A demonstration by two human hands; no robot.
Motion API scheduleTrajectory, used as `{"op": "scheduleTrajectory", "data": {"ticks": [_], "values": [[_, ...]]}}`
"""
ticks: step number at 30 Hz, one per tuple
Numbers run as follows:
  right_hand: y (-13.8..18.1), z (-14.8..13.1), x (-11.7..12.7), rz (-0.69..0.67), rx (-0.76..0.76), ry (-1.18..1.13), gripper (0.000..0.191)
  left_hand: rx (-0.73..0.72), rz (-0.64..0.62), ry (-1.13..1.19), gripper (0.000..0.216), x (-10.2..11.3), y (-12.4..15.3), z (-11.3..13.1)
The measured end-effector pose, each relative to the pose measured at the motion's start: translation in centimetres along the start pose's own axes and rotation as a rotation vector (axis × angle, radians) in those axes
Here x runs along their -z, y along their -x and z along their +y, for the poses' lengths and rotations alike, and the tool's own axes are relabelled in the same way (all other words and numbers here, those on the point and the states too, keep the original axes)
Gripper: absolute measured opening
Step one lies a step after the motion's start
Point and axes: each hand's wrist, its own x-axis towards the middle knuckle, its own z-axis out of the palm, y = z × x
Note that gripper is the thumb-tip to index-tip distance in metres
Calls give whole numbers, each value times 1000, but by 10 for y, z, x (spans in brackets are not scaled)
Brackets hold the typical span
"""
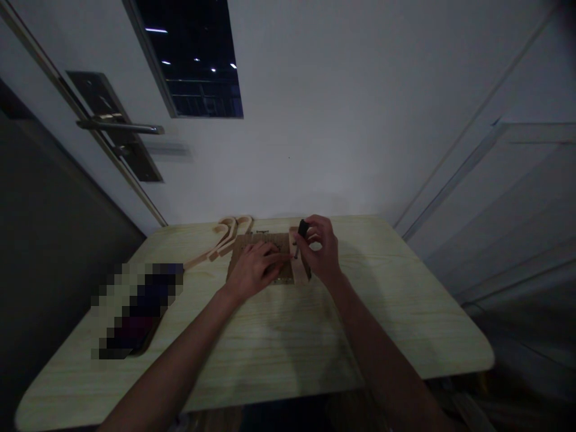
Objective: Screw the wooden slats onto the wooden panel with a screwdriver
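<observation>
A brown perforated wooden board (243,247) lies flat near the far edge of the pale wooden table (279,336). My left hand (255,269) rests on the board, fingers curled and pressing it down. My right hand (317,246) is closed round a small screwdriver with a black handle (303,228), its thin shaft pointing down at a light wooden strip (297,271) that lies along the board's right edge. The left fingertips reach almost to the shaft's tip.
Two curved wooden pieces (225,236) lie left of the board at the table's far edge. A blurred-out dark object (135,309) sits on the table's left side. A white wall stands behind the table, and a door with a metal handle (119,126) is at left.
</observation>
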Motion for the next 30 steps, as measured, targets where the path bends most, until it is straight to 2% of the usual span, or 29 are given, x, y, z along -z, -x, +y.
{"op": "scheduleTrajectory", "data": {"ticks": [4, 8, 15, 25, 30], "values": [[1, 4, -1, 4, 33, 18, 39, -14, -4, 7, 30, -1, 1, -1], [0, 5, -1, -16, 60, 42, 29, -15, -6, -2, 30, -1, 0, -1], [2, -5, -1, -64, 81, 21, 25, -16, 4, -13, 27, -2, 1, -2], [5, 2, -5, -3, 23, 23, 26, -3, -20, -20, 31, 0, 1, -1], [6, 0, -4, -63, 52, 21, 31, -7, -2, -23, 28, -1, 1, -2]]}}
